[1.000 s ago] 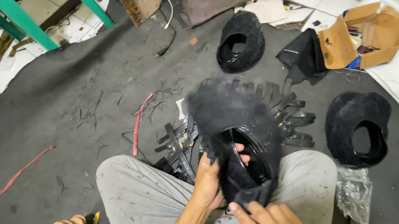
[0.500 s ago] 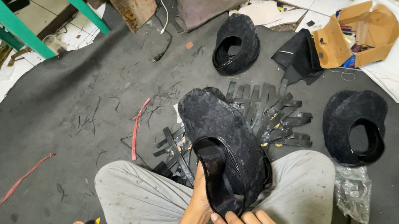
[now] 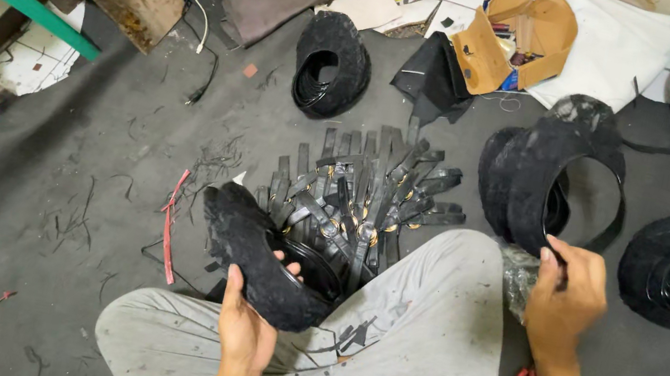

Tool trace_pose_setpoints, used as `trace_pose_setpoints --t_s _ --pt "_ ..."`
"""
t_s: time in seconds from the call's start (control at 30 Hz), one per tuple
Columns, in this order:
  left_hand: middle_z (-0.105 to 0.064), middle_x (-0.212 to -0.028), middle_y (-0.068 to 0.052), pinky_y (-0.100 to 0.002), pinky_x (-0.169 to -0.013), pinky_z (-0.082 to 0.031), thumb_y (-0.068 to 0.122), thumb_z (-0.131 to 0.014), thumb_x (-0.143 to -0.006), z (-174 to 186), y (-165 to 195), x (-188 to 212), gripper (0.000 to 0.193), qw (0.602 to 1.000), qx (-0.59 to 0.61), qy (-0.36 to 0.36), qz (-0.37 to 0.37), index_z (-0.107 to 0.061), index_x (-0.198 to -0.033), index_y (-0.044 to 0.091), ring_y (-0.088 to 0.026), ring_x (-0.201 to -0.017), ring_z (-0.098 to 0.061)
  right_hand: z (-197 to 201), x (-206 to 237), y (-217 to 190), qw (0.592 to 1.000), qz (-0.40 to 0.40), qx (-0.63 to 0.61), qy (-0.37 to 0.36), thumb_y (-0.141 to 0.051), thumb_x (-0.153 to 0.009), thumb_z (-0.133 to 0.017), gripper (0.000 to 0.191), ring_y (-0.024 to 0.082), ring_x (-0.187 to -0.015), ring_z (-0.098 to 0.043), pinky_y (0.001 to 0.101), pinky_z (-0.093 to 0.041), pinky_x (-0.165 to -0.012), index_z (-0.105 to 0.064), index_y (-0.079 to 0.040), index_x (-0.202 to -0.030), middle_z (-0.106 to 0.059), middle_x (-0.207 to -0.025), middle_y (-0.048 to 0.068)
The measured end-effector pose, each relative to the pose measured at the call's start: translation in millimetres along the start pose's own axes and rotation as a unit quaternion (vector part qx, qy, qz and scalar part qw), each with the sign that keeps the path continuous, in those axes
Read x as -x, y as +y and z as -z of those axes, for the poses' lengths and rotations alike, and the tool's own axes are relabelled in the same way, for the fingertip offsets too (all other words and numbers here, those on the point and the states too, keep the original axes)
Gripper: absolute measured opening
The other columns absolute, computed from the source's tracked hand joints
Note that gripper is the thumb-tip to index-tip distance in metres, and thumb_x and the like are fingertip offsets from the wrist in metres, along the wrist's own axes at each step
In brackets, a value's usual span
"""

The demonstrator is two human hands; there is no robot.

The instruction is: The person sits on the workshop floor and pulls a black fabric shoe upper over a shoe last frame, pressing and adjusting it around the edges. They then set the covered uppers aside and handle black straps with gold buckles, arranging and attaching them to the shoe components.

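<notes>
left hand [image 3: 245, 321] fingers [image 3: 237, 276] grip black padded liner [image 3: 263, 258].

Left hand [image 3: 244, 328] grips fuzzy matt black fabric helmet liner [image 3: 263, 258], rough nap. Right hand [image 3: 566, 293] pinches second black liner [image 3: 539, 174]: velvety outside, glossy vinyl rim. Between hands: smooth black webbing straps [image 3: 361, 197] with shiny metal buckles. Under both: coarse matt grey felt mat [image 3: 41, 191]. Beside right hand: crinkled clear plastic bag [image 3: 516, 280].

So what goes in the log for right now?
left hand: holds fuzzy black liner | right hand: grips second black liner | straps: piled on floor
</notes>
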State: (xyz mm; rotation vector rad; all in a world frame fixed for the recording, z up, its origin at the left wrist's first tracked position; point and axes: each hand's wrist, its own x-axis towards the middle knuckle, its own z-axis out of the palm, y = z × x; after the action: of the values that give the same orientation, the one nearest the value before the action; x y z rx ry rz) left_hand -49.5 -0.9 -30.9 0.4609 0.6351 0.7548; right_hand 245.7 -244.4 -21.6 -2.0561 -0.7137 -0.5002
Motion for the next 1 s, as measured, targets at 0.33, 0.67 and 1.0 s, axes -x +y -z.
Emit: trace_pose_setpoints --t_s 0.33,0.67,1.0 --pt "-0.068 -0.127 -0.019 -0.049 -0.101 -0.054 0.041 -0.043 -0.104 -39.2 -15.4 8.6 0.056 0.997 -0.022 -0.057 0.041 -0.053 -0.138 -0.003 -0.032 -0.118 -0.066 -54.0 -12.1 30.1 0.993 -0.117 -0.005 -0.028 0.004 -0.085 -0.072 0.047 0.022 -0.064 -0.055 0.0363 -0.05 -0.073 -0.062 0.001 -0.131 -0.05 -0.127 0.021" --pt "-0.069 -0.122 -0.017 -0.047 -0.095 -0.059 0.019 -0.059 -0.103 -75.7 -38.9 5.5 0.037 0.994 -0.007 -0.11 0.021 -0.055 -0.134 0.0 -0.032 -0.109 -0.069 -41.9 66.0 -97.9 0.882 -0.16 -0.346 -0.278 0.006 -0.07 -0.081 0.046 0.011 -0.077 -0.062 0.0229 -0.052 -0.062 -0.063 -0.001 -0.113 -0.051 -0.123 0.009" --pt "-0.07 -0.121 -0.02 -0.05 -0.1 -0.057 0.037 -0.056 -0.104 -72.6 -34.6 5.9 0.051 0.986 0.071 -0.135 0.069 -0.056 -0.133 -0.004 -0.035 -0.114 -0.069 -40.7 82.7 -103.4 0.911 -0.123 -0.319 -0.233 0.003 -0.077 -0.081 0.032 0.008 -0.077 -0.059 0.0224 -0.049 -0.069 -0.064 -0.003 -0.103 -0.061 -0.101 0.005"
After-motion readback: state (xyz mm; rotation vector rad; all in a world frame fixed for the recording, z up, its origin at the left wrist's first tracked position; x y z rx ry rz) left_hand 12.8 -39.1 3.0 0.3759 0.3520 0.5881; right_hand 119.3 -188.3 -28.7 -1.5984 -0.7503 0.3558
